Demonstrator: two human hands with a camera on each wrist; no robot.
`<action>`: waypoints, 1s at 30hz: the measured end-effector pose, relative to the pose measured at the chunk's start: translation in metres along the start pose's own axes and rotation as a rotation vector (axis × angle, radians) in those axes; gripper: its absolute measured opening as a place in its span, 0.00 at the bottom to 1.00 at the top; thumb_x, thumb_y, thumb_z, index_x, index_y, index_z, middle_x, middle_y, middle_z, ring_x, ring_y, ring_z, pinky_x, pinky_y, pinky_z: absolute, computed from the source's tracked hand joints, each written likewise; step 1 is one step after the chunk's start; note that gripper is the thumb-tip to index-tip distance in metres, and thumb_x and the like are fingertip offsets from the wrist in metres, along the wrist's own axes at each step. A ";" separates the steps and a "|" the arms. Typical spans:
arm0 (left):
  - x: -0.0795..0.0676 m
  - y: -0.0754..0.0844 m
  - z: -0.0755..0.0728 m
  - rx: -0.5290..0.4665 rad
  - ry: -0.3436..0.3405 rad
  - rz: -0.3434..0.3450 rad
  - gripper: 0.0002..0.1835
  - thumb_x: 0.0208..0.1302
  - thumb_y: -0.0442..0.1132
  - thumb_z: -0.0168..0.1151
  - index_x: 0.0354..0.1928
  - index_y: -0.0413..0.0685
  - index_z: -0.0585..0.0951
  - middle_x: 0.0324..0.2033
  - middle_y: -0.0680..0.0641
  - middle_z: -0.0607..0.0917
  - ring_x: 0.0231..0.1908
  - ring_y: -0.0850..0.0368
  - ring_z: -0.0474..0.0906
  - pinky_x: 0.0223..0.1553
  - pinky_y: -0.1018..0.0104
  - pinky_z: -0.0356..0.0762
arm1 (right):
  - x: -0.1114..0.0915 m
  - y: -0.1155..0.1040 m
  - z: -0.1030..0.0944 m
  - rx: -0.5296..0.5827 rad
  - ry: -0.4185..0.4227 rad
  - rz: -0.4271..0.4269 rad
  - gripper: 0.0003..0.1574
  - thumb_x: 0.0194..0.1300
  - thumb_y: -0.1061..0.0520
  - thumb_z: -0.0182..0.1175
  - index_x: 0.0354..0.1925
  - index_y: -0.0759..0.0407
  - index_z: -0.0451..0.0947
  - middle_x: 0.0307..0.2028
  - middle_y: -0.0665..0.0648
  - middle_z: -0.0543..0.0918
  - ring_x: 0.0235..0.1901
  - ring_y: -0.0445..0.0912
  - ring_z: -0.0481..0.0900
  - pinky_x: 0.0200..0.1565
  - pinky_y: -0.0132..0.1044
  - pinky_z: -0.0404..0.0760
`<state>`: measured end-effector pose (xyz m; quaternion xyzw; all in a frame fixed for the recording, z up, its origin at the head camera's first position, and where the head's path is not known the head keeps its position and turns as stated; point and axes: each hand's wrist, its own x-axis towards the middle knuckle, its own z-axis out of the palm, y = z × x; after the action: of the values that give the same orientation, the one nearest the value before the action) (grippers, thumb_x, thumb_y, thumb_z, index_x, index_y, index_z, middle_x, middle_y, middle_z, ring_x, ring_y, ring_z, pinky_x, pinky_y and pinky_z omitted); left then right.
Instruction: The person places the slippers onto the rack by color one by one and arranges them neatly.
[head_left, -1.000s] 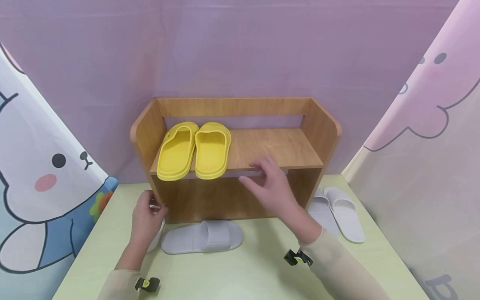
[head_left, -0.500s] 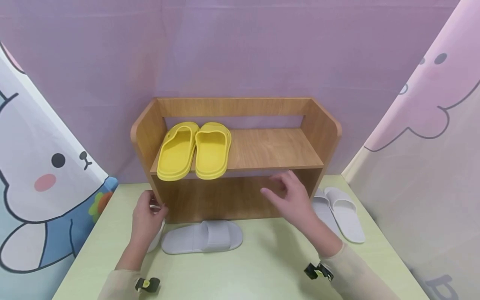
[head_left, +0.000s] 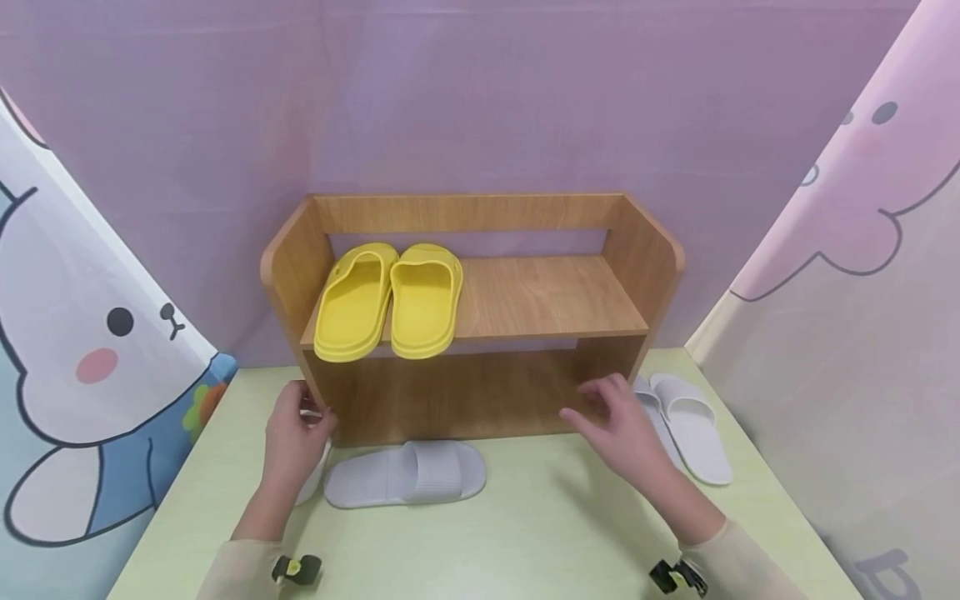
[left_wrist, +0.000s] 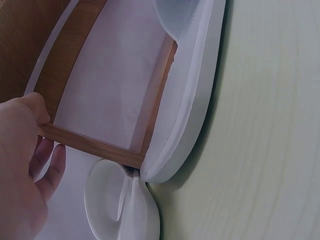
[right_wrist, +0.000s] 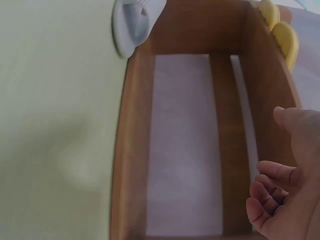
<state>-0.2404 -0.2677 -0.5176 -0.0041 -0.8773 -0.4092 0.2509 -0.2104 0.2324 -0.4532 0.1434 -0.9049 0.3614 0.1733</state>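
Note:
A wooden shoe rack [head_left: 555, 300] stands against the back wall. Its left side panel is pinched by my left hand [head_left: 294, 433], the thumb on the inner face and the fingers outside, as the left wrist view shows. My right hand [head_left: 626, 425] hovers before the rack's lower right part, fingers loosely bent and holding nothing. A pair of yellow clogs [head_left: 425, 304] sits on the left of the upper shelf. One grey slipper [head_left: 405, 475] lies sideways in front of the rack. A white slipper [left_wrist: 120, 200] lies outside the left panel, partly hidden by my left hand in the head view.
To the right of the rack lies a pair of pale slippers [head_left: 697, 433], one partly behind my right hand. Everything stands on a light green tabletop [head_left: 525, 542]. A purple cloth [head_left: 480, 100] hangs behind, with cartoon-printed cloths [head_left: 90, 367] at both sides.
My right hand has moved right and down, from in front of the upper shelf to in front of the lower right part. My left hand has stayed at the left panel.

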 end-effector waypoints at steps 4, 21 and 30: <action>0.000 0.000 0.000 -0.001 0.002 0.004 0.23 0.67 0.25 0.70 0.61 0.38 0.75 0.50 0.40 0.82 0.51 0.43 0.85 0.43 0.87 0.76 | -0.009 0.014 -0.004 -0.052 -0.002 0.039 0.28 0.71 0.45 0.77 0.58 0.63 0.84 0.49 0.58 0.82 0.45 0.50 0.80 0.45 0.48 0.85; -0.001 0.001 -0.001 0.001 -0.007 -0.016 0.24 0.68 0.26 0.70 0.63 0.40 0.74 0.51 0.41 0.81 0.52 0.44 0.84 0.44 0.88 0.75 | -0.039 0.071 -0.016 -0.167 0.079 0.110 0.34 0.66 0.47 0.80 0.57 0.69 0.81 0.50 0.70 0.82 0.46 0.63 0.83 0.47 0.60 0.86; -0.002 0.004 -0.002 0.001 -0.009 -0.021 0.24 0.69 0.26 0.70 0.63 0.40 0.74 0.52 0.41 0.81 0.53 0.44 0.84 0.44 0.88 0.74 | -0.048 0.089 -0.022 -0.200 0.033 0.261 0.52 0.65 0.41 0.79 0.66 0.78 0.71 0.59 0.79 0.75 0.57 0.75 0.77 0.55 0.71 0.79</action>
<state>-0.2374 -0.2661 -0.5148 0.0036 -0.8786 -0.4113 0.2426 -0.1969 0.3166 -0.5122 0.0007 -0.9443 0.2911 0.1534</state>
